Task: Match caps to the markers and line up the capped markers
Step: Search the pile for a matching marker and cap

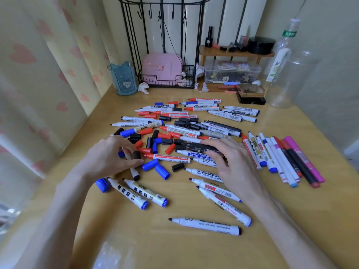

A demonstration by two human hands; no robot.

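Left hand (108, 158) perhaps on black cap (137, 154)

A teal cup (123, 78), pink case (162, 67) and clear bottle (283, 61) stand behind.

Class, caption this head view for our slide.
Left hand and right hand reach among uncapped markers and loose caps.

Markers (206, 226) and loose caps (162, 171) lie scattered on the tabletop (136, 243).
Left hand (112, 158) pinches a marker (134, 172); right hand (233, 166) rests flat on others.
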